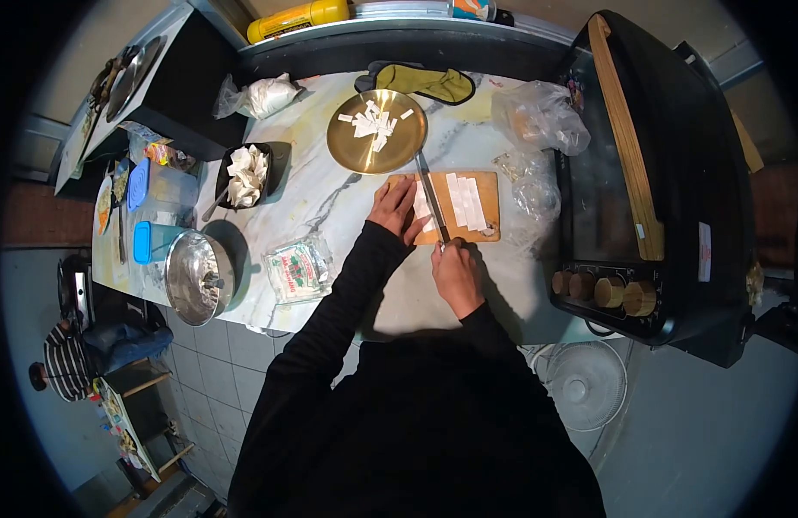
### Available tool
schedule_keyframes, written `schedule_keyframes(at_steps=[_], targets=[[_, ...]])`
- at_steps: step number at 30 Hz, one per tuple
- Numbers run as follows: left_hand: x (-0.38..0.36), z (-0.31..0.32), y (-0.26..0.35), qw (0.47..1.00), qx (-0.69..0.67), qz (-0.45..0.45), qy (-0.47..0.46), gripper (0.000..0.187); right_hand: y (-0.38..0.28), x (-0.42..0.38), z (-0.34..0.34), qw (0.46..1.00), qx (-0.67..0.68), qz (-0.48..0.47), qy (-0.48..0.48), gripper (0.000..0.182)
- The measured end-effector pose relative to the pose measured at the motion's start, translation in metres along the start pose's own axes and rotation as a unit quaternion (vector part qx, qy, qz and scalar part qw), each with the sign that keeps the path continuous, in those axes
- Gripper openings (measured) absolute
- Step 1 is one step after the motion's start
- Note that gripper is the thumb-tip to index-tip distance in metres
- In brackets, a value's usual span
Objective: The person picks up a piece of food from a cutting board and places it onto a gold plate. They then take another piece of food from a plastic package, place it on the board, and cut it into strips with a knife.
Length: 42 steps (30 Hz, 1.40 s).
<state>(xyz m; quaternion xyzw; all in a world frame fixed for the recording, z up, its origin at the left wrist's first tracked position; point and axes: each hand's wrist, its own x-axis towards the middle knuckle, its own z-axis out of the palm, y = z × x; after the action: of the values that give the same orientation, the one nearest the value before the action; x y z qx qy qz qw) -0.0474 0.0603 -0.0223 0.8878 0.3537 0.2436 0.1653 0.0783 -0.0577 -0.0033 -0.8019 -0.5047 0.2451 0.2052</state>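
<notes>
A marble table (347, 198) was seen carrying a black oven (667, 181) at the right, a gold plate (343, 142) strewn with white pieces, and a wooden cutting board (490, 194) just below that plate. On the board, white strips (465, 201) were laid side by side, and the left hand (396, 207) was spread flat and open over a strip at the board's left end. A knife (431, 200) was gripped by the closed right hand (456, 274), its blade laid across the board beside the left hand's fingers.
</notes>
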Motion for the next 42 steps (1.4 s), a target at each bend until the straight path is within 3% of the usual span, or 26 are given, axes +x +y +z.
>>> schedule_keyframes(at_steps=[9,18,42], targets=[[0.000,0.001,-0.002,1.000,-0.022,0.002,-0.004,0.067,0.002,-0.011,-0.004,1.000,-0.016,0.012,-0.016,0.031],[0.002,0.000,0.000,1.000,-0.007,-0.004,0.001,0.067,0.005,-0.003,-0.004,0.999,0.022,-0.039,0.009,0.030],[0.001,-0.001,0.000,1.000,-0.013,-0.004,-0.004,0.069,0.009,-0.026,-0.010,1.000,0.021,-0.011,0.007,0.034]])
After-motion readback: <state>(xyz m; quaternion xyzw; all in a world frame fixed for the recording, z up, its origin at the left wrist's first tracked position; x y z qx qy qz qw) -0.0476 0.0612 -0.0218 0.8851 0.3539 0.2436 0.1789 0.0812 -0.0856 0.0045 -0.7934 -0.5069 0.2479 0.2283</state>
